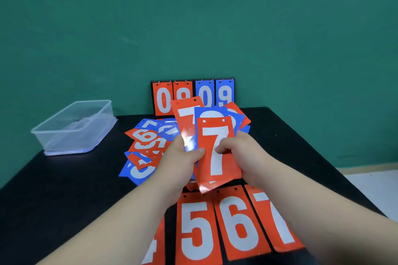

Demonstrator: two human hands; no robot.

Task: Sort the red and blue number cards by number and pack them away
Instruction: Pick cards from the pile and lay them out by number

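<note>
clear plastic box (pixel 73 127) far left on the black table (pixel 64 189), contents unreadable through the wall. next right, loose pile (pixel 146 146) of red and blue cards, overlapping. left hand (pixel 181 157) grips a raised fan of cards from below, thumb curled across the front. red 7 card (pixel 217 157) is the front one; right hand (pixel 241 153) pinches its right edge, thumb on the face. handling: cards look thin, glossy, light and bendy, so likely slippery against each other; take one by a side edge low down, clear of the punched holes on top. counts: one box; pile too jumbled to count; fan shows at least four cards, probably more; sorted row (pixel 198 232) nearest the camera has four red cards, 4 5 6 7; scoreboard (pixel 163 99) at the back shows two red, two blue.
</note>
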